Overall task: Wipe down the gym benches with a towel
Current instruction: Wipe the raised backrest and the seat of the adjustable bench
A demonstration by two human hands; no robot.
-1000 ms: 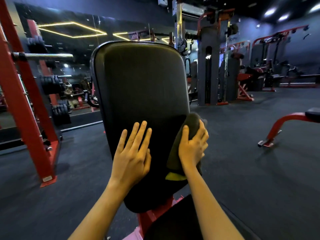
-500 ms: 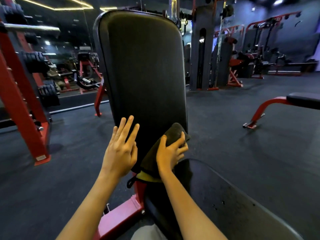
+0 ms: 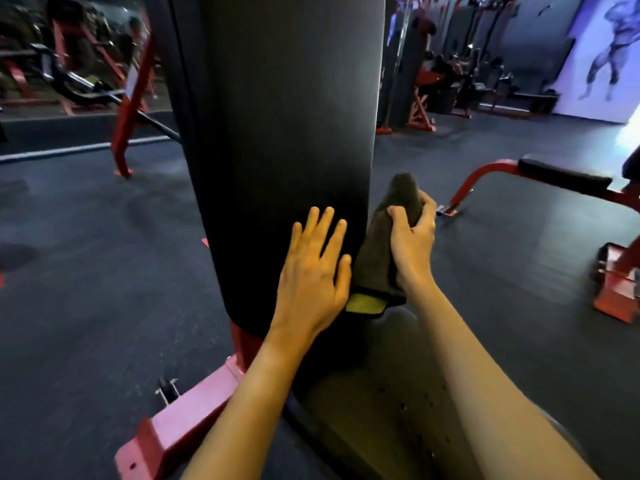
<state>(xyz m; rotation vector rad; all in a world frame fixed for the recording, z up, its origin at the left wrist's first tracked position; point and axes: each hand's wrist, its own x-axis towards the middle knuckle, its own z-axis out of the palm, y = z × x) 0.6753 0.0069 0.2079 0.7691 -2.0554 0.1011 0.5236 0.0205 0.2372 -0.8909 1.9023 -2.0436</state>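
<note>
- The left hand (image 3: 311, 271) lies flat on the lower part of the bench backrest (image 3: 277, 116), fingers straight and slightly spread, palm against the black padding.
- The right hand (image 3: 412, 244) grips the towel (image 3: 375, 261) — thumb and fingers curl round its bunched upper part.
- The towel is dark grey with a yellow patch at its lower hem; it hangs along the right edge of the backrest, just beside the left hand's thumb, and whether it touches the padding I cannot tell.
- The backrest stands almost upright on a red frame (image 3: 180, 420).
- The bench seat (image 3: 381, 410) sits below both forearms — dark, with small specks on it.
- A second bench (image 3: 564, 176) with red legs stands on the dark floor (image 3: 104, 271), well apart to the right.
</note>
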